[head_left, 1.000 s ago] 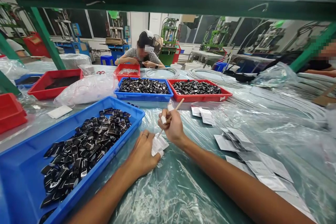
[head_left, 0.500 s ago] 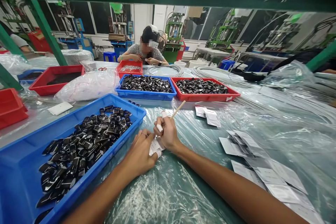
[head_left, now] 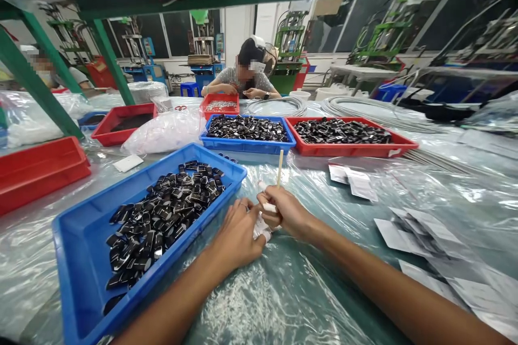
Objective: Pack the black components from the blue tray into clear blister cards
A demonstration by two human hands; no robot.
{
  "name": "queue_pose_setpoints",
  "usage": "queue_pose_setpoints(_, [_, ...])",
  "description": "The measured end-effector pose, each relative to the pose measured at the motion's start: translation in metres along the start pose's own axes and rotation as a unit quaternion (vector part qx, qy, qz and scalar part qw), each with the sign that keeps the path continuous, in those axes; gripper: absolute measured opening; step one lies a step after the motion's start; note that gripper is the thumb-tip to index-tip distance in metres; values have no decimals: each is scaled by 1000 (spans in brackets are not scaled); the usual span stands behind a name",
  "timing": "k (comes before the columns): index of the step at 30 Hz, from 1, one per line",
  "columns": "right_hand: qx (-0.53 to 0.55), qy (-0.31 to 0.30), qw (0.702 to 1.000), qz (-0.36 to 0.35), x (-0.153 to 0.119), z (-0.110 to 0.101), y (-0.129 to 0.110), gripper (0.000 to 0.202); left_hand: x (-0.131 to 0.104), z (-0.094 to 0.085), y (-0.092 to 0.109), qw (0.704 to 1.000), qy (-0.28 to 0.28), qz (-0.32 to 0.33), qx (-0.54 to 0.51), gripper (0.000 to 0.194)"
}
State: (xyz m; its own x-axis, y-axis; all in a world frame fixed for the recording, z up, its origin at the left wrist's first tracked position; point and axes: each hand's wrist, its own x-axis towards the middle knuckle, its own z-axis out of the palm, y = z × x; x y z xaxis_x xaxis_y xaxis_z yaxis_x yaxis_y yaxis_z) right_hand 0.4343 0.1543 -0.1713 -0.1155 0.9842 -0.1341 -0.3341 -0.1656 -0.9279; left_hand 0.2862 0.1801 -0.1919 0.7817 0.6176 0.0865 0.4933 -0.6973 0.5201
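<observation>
The left hand point(head_left: 238, 232) has its thumb and fingers around a small white card point(head_left: 259, 228) and holds it down on the desk point(head_left: 243, 307). The right hand point(head_left: 285, 209) is curled tight around a thin wooden stick point(head_left: 280, 166), which points up, just above the card. A big blue tray point(head_left: 79, 248) of shiny black pieces point(head_left: 162, 210) sits left of the hands. Flat white packets point(head_left: 435, 232) lie to the right.

Right hand point(head_left: 289, 211) grips stick point(head_left: 280, 167); left hand point(head_left: 239, 233) holds white card point(head_left: 258, 227).
</observation>
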Motion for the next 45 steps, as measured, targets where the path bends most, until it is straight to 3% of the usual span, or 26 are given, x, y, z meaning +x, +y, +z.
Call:
queue_pose_setpoints(4, [40,119,982,-142,14,1,5,51,0,-2,4,1000,-8,14,-20,42])
queue_pose_setpoints(7, [66,159,968,-183,24,1,9,54,0,-2,7,1000,-21,2,-13,42])
queue_pose_setpoints(11, [59,130,976,-167,19,2,10,53,-1,-2,6,1000,-22,-1,-21,42])
queue_pose_setpoints(15, [18,22,1000,-10,5,4,3,49,-2,-2,1,1000,4,-7,-6,40])
queue_pose_setpoints(16, [13,12,1000,1,3,4,-1,49,-2,-3,-1,1000,5,0,-9,40])
queue_pose_setpoints(20, [31,36,994,-103,5,5,-18,43,-1,-11,-7,999,14,16,-32,56])
queue_pose_setpoints(24, [37,16,995,-97,10,7,-23,44,-1,-16,-11,999,6,-35,-30,54])
queue_pose_setpoints(31, [38,52,988,-137,16,7,1,61,0,-6,-4,998,14,-29,-54,43])
queue_pose_setpoints(37, [4,23,988,-149,17,4,6,58,-2,-7,2,997,15,-47,-63,40])
queue_pose_setpoints(45, [-51,88,980,-172,18,4,25,58,-3,-7,6,994,33,-33,-99,41])
